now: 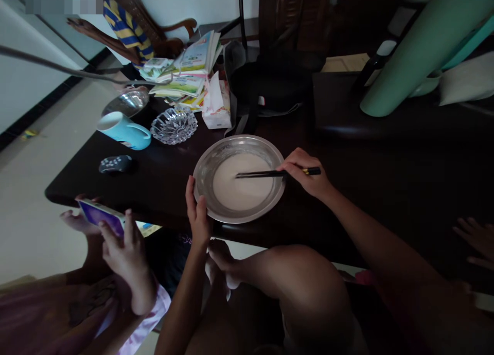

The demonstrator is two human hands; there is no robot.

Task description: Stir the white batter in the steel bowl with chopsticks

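Observation:
A round metal bowl stands on the dark table, holding a pale, milky batter. My left hand grips the bowl's near left rim, thumb and fingers around its edge. In my right hand is a pair of black chopsticks with gold bands, held closed between the fingers over the bowl's right rim. The chopstick tips dip into the batter near its middle.
Behind the bowl stand a glass dish, a blue mug, a tissue box, books and a black bag. A green cylinder leans at right. A person at left holds a phone; another's hand rests at right.

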